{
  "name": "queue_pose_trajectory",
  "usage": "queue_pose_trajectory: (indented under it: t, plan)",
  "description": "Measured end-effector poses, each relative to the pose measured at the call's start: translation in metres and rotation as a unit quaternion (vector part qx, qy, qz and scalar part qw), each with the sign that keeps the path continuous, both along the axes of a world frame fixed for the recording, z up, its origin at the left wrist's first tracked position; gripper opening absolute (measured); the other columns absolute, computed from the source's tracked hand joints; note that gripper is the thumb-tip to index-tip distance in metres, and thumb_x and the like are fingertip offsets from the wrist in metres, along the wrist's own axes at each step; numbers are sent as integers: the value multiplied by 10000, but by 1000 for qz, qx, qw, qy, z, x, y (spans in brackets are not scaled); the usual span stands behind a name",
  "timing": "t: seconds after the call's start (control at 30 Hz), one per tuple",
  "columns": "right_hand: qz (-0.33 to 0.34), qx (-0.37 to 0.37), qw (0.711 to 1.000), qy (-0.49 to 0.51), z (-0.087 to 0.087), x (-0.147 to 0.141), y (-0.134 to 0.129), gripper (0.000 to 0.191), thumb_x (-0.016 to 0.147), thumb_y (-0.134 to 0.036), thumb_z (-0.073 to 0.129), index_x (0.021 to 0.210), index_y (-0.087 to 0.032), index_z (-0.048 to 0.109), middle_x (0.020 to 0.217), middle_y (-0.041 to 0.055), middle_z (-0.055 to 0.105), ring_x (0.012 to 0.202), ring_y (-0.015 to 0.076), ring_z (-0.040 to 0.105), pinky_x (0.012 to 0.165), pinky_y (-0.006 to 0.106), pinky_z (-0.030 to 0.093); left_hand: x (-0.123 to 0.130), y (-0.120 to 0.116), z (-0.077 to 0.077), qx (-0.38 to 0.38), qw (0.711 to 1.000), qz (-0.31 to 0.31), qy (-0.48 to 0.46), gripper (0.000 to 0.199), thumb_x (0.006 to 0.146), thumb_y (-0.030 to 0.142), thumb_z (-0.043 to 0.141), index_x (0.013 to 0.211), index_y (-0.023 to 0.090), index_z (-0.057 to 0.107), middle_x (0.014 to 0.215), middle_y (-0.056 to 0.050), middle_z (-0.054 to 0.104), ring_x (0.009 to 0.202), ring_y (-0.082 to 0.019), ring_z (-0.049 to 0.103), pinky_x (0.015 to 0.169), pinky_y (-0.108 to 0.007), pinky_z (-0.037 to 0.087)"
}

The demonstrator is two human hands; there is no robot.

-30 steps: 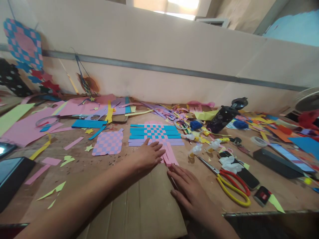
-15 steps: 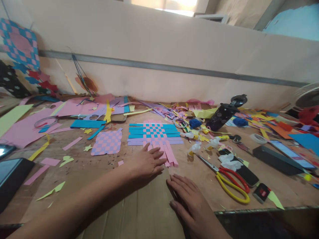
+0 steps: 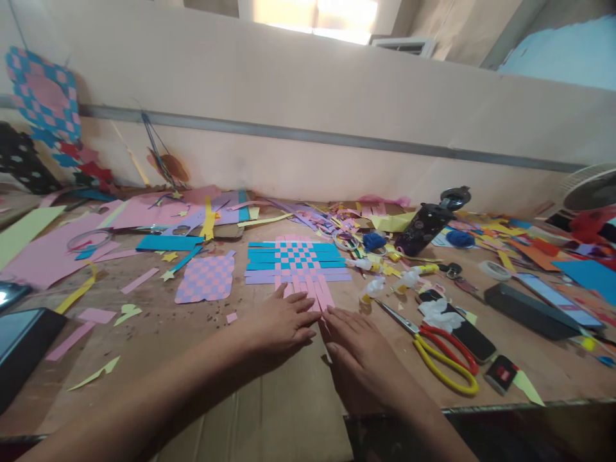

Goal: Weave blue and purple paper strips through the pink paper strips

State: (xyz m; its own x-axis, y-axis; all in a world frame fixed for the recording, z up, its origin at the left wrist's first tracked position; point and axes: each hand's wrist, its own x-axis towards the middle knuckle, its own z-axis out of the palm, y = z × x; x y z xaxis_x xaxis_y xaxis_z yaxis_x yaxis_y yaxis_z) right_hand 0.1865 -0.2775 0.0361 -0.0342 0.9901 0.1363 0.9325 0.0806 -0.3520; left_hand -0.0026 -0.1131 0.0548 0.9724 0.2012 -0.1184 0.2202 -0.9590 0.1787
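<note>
In the head view, a checkered mat of woven blue, lilac and pink paper strips [image 3: 297, 255] lies flat on the brown tabletop [image 3: 158, 327]. The left hand [image 3: 282, 321] spreads palm-down at the mat's near pink ends, fingers open, gripping nothing. The right hand [image 3: 359, 340] stretches its fingers close together beside it; whether it pinches a strip is unclear. Red-and-yellow-handled metal scissors [image 3: 420, 336] lie rightward.

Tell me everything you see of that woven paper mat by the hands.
The woven mat looks like paper and lies flat on the table. Pink strips cross blue strips and, nearer the person, purple strips, forming a checkerboard. Loose ends stick out sideways; pink tails reach toward the person. The left hand partly hides the tails; the right hand is beside them, contact unclear.
</note>
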Motion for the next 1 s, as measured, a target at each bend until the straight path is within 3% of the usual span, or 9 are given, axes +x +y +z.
queue_pose_trajectory:
  t: [0.17,0.4,0.53,0.67,0.77,0.87,1.0]
  plan:
    - [-12,-40,999,-29,-3,-3,4,430,1016,-255,549,1427,-209,667,1516,118,644,1397,296,595,1189,539,453,-3,-2,-2,-30,1000,7,4,477,1111,424,381,1535,284,549,1666,-80,461,1563,-299,393,1277,-605,223]
    - [-10,-42,998,-48,-4,-1,6,485,1010,-275,574,1491,-226,622,1558,115,604,1429,303,573,1203,548,442,-11,-7,-7,-91,996,9,-15,591,1102,436,378,1652,220,378,1689,-101,411,1583,-252,364,1321,-534,170]
    - [-5,-28,999,-42,1,1,13,414,1012,-261,579,1408,-220,688,1502,115,656,1379,317,613,1179,564,466,-16,-7,-4,-104,994,21,-19,597,1087,449,409,1645,238,393,1693,-95,409,1579,-252,374,1317,-501,211]
    - [20,-11,1000,-13,6,0,22,427,1034,-251,551,1445,-214,661,1514,117,646,1381,311,609,1170,540,478,-24,-13,1,-129,990,55,-3,638,1056,408,467,1646,179,390,1713,-143,350,1598,-293,331,1326,-531,195]
    - [37,-18,999,-5,3,-2,26,402,1045,-239,547,1424,-203,678,1498,114,660,1373,310,616,1177,541,469,-31,-23,4,-160,986,48,2,684,1037,389,505,1672,199,337,1728,-133,312,1611,-300,301,1329,-553,176]
    - [35,-19,999,-6,0,-2,28,365,1049,-243,562,1382,-206,705,1472,113,680,1361,319,627,1172,553,468,-35,-24,6,-162,986,25,-14,644,1033,378,518,1651,253,382,1705,-101,381,1587,-292,355,1323,-560,184]
    - [42,-3,999,19,4,-4,32,328,1037,-216,570,1323,-233,729,1432,104,707,1309,293,661,1130,494,509,-27,4,7,-120,990,36,-65,459,1068,352,444,1495,257,585,1581,-100,571,1486,-280,507,1272,-518,296]
